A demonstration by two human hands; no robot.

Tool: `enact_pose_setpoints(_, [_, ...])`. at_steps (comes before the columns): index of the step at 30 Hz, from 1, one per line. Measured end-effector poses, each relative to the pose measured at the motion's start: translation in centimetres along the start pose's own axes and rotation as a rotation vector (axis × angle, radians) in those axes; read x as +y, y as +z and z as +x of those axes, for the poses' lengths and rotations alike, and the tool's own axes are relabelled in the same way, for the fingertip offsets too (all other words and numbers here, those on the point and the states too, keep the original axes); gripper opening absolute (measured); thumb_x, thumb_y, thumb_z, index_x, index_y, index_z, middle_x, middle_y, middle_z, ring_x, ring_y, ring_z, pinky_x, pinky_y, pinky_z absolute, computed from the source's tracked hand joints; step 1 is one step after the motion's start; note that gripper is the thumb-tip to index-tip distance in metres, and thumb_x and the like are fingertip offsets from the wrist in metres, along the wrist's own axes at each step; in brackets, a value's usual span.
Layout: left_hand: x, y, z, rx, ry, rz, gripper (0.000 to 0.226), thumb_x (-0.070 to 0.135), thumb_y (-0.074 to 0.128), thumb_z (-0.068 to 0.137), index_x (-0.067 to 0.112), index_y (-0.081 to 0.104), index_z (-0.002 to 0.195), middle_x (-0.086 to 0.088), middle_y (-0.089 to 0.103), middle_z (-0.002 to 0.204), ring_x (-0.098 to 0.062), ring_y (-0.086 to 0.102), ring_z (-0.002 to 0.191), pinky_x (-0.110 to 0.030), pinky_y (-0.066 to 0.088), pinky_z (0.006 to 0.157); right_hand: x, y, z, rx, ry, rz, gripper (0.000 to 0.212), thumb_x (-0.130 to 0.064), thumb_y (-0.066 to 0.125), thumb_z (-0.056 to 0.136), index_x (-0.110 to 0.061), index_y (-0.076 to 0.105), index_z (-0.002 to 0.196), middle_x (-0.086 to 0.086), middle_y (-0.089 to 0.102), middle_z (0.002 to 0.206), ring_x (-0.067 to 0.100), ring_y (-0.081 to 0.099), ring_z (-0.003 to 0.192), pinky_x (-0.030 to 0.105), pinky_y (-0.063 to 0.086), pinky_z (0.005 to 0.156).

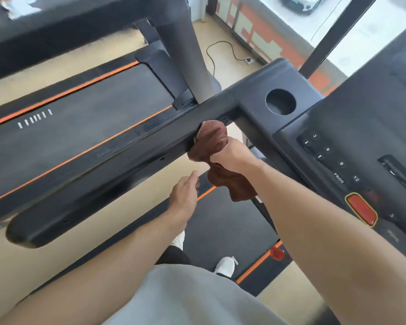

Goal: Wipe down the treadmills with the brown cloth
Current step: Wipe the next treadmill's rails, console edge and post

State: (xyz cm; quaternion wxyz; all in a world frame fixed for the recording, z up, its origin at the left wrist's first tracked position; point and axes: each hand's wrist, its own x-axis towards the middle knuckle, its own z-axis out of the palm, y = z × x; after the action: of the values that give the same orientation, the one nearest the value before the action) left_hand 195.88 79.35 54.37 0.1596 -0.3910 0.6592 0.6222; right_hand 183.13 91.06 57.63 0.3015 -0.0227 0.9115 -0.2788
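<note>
The right hand (pixel 230 156) grips the brown cloth (pixel 211 146) against the treadmill's handrail (pixel 117 170). The left hand (pixel 184 193) hangs open below it. The console (pixel 338 160) reads "PROG", "12".

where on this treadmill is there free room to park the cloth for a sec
The round cup holder beside the console sits empty. The handrail top is bare from the cloth out to its rounded end. Crowded: the rail's console end, where the right hand grips the cloth, left hand just below.
</note>
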Motion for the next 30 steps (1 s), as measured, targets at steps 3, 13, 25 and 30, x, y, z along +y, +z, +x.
enact_pose_setpoints(3, [-0.2,1.5,-1.7,-0.018,0.004,-0.004,0.032,0.051,0.04,0.102,0.03,0.06,0.091,0.004,0.066,0.108,-0.023,0.063,0.11,-0.048,0.05,0.103,1.0,0.2,-0.9,0.022,0.005,-0.09,0.034,-0.044,0.07,0.07,-0.024,0.062,0.097,0.0,0.071,0.089,0.028,0.068,0.083,0.036,0.058,0.077])
enact_pose_setpoints(13, [-2.6,8.7,-6.7,-0.023,0.03,-0.082,0.052,0.059,0.038,0.1,0.018,0.067,0.113,-0.006,0.069,0.121,-0.028,0.064,0.115,-0.044,0.046,0.106,8.5,-1.7,-6.5,-0.239,0.153,0.113,0.04,-0.036,0.075,0.072,-0.012,0.073,0.104,0.007,0.076,0.097,0.028,0.073,0.089,0.043,0.06,0.091])
enact_pose_setpoints(25, [-7.2,14.9,-9.6,-0.107,-0.186,-0.33,0.063,0.059,0.028,0.106,0.012,0.071,0.104,-0.004,0.076,0.095,-0.021,0.071,0.089,-0.032,0.051,0.073,14.0,-1.1,-13.1,-0.119,0.074,-0.274,0.049,-0.027,0.073,0.079,-0.019,0.047,0.119,-0.003,0.063,0.093,0.021,0.063,0.082,0.033,0.047,0.071])
enact_pose_setpoints(30, [-6.4,14.0,-8.5,-0.091,-0.203,-0.383,0.058,0.054,0.031,0.107,0.012,0.071,0.107,-0.002,0.075,0.094,-0.017,0.07,0.083,-0.033,0.05,0.078,13.5,1.4,-15.0,0.133,0.055,-0.717,0.06,-0.025,0.07,0.089,-0.01,0.031,0.133,0.005,0.058,0.115,0.03,0.069,0.102,0.034,0.039,0.068])
